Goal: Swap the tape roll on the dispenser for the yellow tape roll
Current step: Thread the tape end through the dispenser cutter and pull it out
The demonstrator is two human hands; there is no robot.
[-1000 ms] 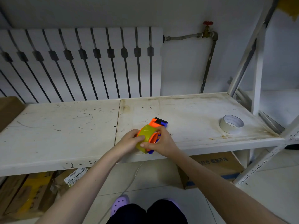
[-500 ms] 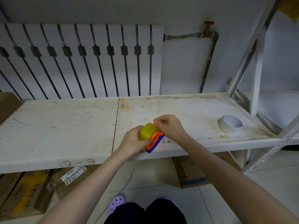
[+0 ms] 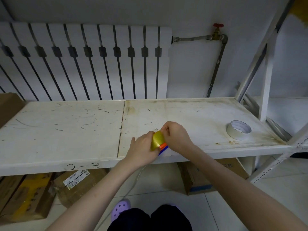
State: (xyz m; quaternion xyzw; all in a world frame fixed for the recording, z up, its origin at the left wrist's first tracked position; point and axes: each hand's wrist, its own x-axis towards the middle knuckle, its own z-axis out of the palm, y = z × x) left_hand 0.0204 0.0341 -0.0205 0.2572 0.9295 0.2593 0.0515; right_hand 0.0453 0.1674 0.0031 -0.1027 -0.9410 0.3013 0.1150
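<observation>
Hands have shifted since a second ago: then the orange and blue plastic tape dispenser showed its far end openly beyond the fingers, and now almost all of it is hidden, with only a sliver of orange and blue visible under the yellow tape roll. The right hand, which earlier cupped the dispenser from the near right side, has moved to the far top edge of the roll, its fingertips pinched together there; what they nip cannot be made out. The left hand is curled around the left side of the roll and dispenser, thumb and fingers closed on them, holding the pair just above the near edge of the scuffed white metal shelf, right of the seam between its two panels. The white tape roll lies flat on the shelf well apart to the right, where it lay before. On the shelf's near lip is written "2-3".
</observation>
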